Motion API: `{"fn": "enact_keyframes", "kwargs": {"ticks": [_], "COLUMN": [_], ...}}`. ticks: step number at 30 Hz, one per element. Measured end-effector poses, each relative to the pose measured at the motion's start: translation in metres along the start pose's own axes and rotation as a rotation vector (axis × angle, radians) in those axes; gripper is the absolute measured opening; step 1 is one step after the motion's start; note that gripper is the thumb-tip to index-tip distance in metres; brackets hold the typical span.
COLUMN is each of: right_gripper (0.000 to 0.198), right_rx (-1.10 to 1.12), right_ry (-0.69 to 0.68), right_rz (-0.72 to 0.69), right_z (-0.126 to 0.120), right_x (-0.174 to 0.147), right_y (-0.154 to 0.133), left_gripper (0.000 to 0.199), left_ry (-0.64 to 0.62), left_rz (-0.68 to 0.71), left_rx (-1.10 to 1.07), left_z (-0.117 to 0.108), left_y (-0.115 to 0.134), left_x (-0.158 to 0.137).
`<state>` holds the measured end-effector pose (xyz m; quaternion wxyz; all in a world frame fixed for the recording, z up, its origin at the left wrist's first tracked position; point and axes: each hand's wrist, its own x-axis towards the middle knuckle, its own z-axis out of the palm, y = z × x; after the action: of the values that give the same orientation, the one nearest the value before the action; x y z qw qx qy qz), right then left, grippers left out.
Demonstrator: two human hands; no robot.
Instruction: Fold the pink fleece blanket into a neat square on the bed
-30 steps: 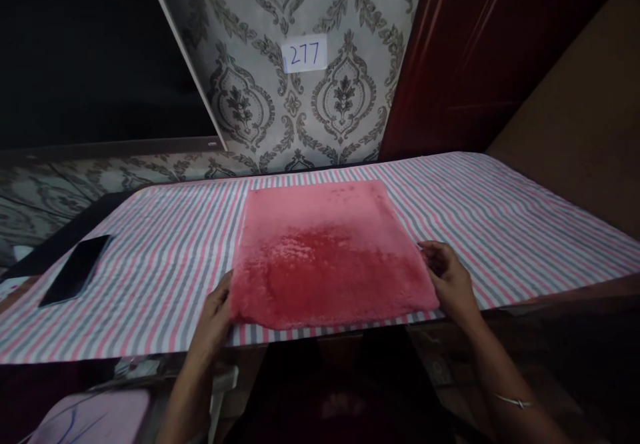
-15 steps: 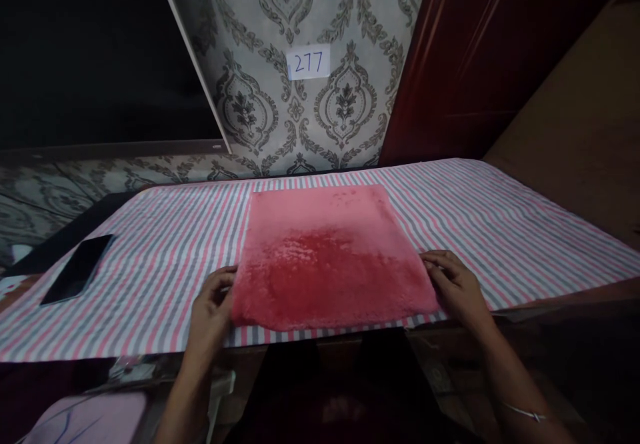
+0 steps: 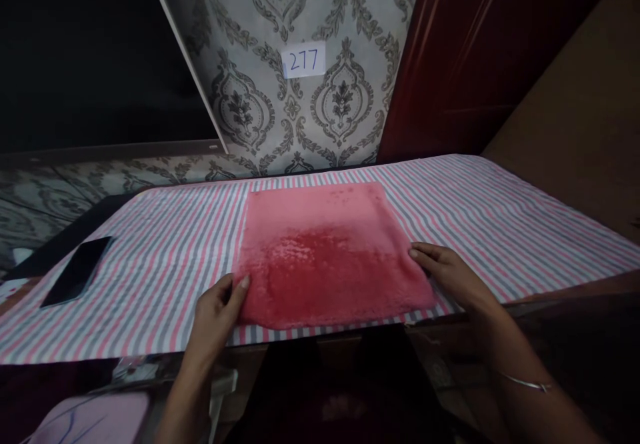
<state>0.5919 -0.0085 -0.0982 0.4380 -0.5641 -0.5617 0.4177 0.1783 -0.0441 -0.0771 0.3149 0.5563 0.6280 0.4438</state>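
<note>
A flat, roughly square pink plush cloth (image 3: 320, 257) lies before me, its nap darker red across the front and paler at the back. At its left edge, my left hand (image 3: 217, 307) grips it, the thumb resting on top and the other fingers tucked beneath or behind. My right hand (image 3: 445, 271) pinches the right edge between thumb and fingers, a little further back than the left. A thin bracelet (image 3: 525, 383) circles my right forearm. Under the plush cloth spreads a striped pink, grey and white sheet (image 3: 175, 244).
A black phone (image 3: 77, 272) lies on the sheet at the left. Behind the table are a dark screen (image 3: 100, 57), patterned wallpaper with a paper label (image 3: 303, 59) reading 277, and a dark red panel (image 3: 460, 64). A pink padded seat (image 3: 95, 417) stands below, front left.
My left thumb has come onto the top of the plush cloth. My right hand has moved slightly back and left along its edge, now pinching it. The view has shifted slightly.
</note>
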Motion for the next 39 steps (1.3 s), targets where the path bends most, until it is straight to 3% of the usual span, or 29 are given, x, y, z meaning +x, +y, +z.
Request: {"fn": "enact_keyframes", "kwargs": {"ticks": [4, 9, 11, 19, 25, 27, 32, 39], "right_gripper": [0.048, 0.044, 0.045, 0.054, 0.051, 0.052, 0.05, 0.055], "right_rx": [-0.011, 0.054, 0.069, 0.091, 0.089, 0.151, 0.251, 0.252], "right_ry": [0.024, 0.29, 0.309, 0.191, -0.013, -0.044, -0.183, -0.183], "right_rz": [-0.048, -0.037, -0.019, 0.051, 0.089, 0.143, 0.235, 0.288], "right_z": [0.004, 0.0, -0.001, -0.004, -0.014, -0.015, -0.015, -0.018], "right_x": [0.0, -0.002, -0.003, -0.028, -0.057, -0.062, -0.062, -0.062], "right_y": [-0.002, 0.016, 0.023, 0.024, 0.025, 0.031, 0.04, 0.043], "left_gripper": [0.049, 0.057, 0.061, 0.062, 0.047, 0.045, 0.044, 0.037], "left_ry": [0.057, 0.134, 0.116, -0.041, -0.154, -0.15, -0.008, -0.082], "left_rz": [0.041, -0.01, -0.06, -0.126, 0.022, 0.059, 0.045, 0.092], "left_rx": [-0.029, -0.062, -0.081, -0.12, 0.051, 0.047, -0.006, 0.0], "left_z": [0.006, 0.01, 0.008, -0.005, -0.016, -0.017, -0.017, -0.011], "left_y": [-0.001, -0.007, -0.01, -0.001, -0.012, -0.02, -0.036, -0.049], "left_x": [0.0, 0.0, -0.001, -0.014, -0.024, -0.024, -0.027, -0.035]}}
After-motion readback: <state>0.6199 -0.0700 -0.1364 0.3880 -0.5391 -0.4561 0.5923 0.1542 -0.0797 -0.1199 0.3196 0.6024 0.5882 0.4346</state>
